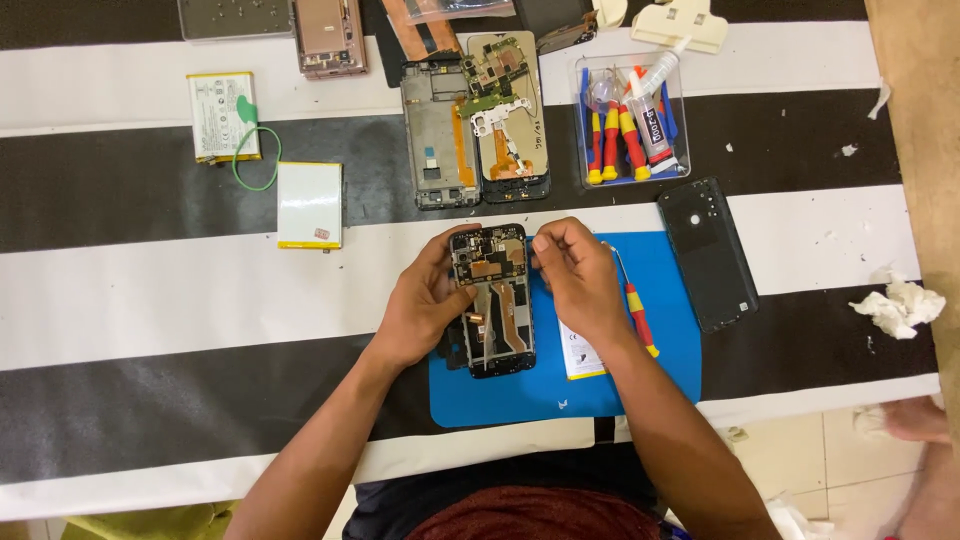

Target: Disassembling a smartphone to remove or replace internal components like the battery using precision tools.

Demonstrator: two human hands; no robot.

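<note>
Nearest to us: our own lap in dark red cloth (520, 515), then both bare forearms reaching onto the table.

Item, left hand (420, 305): wrapped around the left edge of an opened phone (492, 300), fingers clamped on its frame, thumb on top near the upper corner.

Item, right hand (580, 280): resting at the phone's upper right edge, thumb and forefinger pinched together over the circuit board; whether they hold a small part, we cannot tell.

Item, opened phone: back removed, board and orange ribbon cables exposed, lying lengthwise at the left part of a blue mat (660, 370).

Item, on the mat, just right of our right hand: a red-and-yellow screwdriver (638, 318) and a white battery (580, 358), partly under our wrist.

Item, right of the mat: a dark back cover (708, 255), lying flat.

Item, further up: a clear tray (632, 120) with screwdrivers and a glue tube; two more stripped phone frames (475, 120) side by side.

Item, upper left: two batteries (310, 205), well apart from the hands, and a green ring (257, 160).

Item, underneath everything: black-and-white striped cloth (150, 300); crumpled tissue (900, 305) at the right edge.
</note>
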